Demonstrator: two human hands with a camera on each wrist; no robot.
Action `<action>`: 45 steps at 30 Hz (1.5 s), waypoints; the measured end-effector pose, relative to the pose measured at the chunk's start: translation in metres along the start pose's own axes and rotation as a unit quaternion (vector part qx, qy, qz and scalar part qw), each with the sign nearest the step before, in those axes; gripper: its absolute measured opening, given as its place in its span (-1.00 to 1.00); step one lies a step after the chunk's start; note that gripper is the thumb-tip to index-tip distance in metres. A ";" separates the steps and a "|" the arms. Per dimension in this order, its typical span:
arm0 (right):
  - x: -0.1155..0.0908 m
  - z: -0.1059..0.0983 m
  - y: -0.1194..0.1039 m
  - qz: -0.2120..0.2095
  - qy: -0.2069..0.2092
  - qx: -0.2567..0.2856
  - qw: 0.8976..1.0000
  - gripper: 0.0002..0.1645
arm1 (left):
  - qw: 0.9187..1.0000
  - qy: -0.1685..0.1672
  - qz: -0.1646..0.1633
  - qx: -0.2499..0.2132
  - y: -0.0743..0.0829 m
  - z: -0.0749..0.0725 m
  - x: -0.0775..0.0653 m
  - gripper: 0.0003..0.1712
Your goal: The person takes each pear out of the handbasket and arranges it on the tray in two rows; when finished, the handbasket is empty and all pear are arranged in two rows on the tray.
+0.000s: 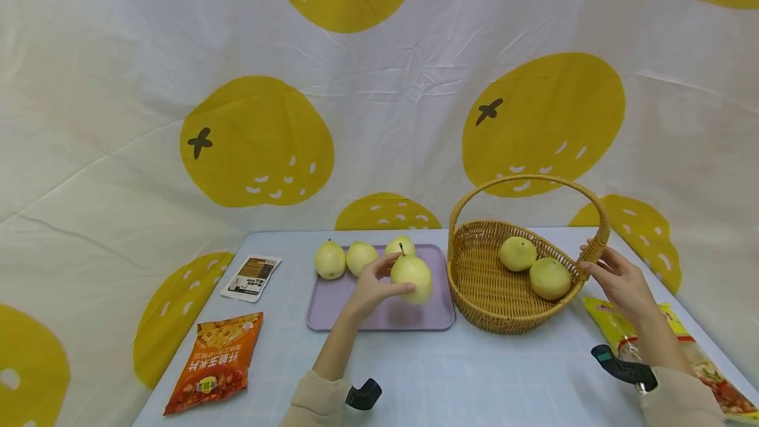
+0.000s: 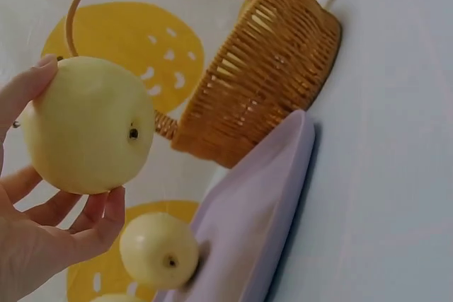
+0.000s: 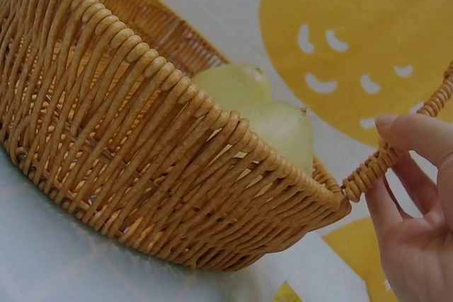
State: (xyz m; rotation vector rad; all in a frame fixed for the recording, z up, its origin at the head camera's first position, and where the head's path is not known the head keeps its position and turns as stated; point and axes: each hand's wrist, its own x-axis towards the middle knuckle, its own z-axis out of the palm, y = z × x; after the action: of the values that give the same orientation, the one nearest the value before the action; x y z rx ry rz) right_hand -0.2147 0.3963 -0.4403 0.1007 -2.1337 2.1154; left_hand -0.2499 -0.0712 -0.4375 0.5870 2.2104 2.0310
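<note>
My left hand [image 1: 371,290] holds a pale yellow-green pear [image 1: 412,278] between thumb and fingers, raised over the lilac tray [image 1: 379,323]. Behind it, several more pears [image 1: 329,260] sit along the tray's far side, one partly hidden by my hand. To the right stands a woven wicker basket [image 1: 498,318] with a tall arched handle and two pears [image 1: 549,279] inside. My right hand [image 1: 622,280] grips the base of that handle on the right side. In the right wrist view, the thumb and fingers close around the wrapped handle [image 3: 371,169].
An orange snack bag [image 1: 216,362] lies at the table's left, with a small white and brown packet [image 1: 252,278] farther back. Partly under my right forearm is a yellow bag [image 1: 708,364]. A fruit-print cloth [image 1: 409,130] hangs behind the table.
</note>
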 end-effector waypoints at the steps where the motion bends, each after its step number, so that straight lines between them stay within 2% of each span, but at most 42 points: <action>1: 0.000 0.000 0.000 -0.002 0.002 0.001 1.000 -0.22 | 1.000 0.007 -0.006 0.008 -0.002 -0.005 -0.003 -0.18; 7: 0.000 -0.001 0.001 -0.009 0.002 0.021 1.000 -0.26 | 0.997 0.045 -0.042 0.040 -0.012 -0.036 -0.016 -0.23; 14: 0.001 0.000 0.002 -0.004 0.003 0.016 1.000 -0.25 | 0.989 0.089 -0.082 0.086 -0.019 -0.070 -0.034 -0.27; 21: 0.001 0.000 0.001 0.005 0.004 0.010 1.000 -0.23 | 0.979 0.102 -0.118 0.128 -0.028 -0.094 -0.045 -0.30; 25: 0.001 0.000 0.001 0.008 0.004 0.011 1.000 -0.23 | 0.972 0.113 -0.137 0.155 -0.033 -0.104 -0.047 -0.28; 29: 0.001 0.000 0.001 0.001 -0.001 0.017 1.000 -0.23 | 0.969 0.120 -0.156 0.148 -0.036 -0.111 -0.047 -0.25; 36: 0.001 0.000 0.002 -0.015 -0.005 0.025 1.000 -0.23 | 0.961 0.123 -0.197 0.149 -0.031 -0.117 -0.045 -0.21; 45: 0.001 0.000 0.003 -0.016 -0.002 0.015 1.000 -0.14 | 0.953 0.120 -0.215 0.178 -0.026 -0.124 -0.045 -0.19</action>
State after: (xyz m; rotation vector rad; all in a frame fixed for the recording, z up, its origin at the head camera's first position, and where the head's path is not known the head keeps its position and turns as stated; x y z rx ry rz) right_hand -0.2163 0.3963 -0.4432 0.1408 -2.0881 2.1320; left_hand -0.2533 -0.2036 -0.4568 -0.1363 2.5769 1.5671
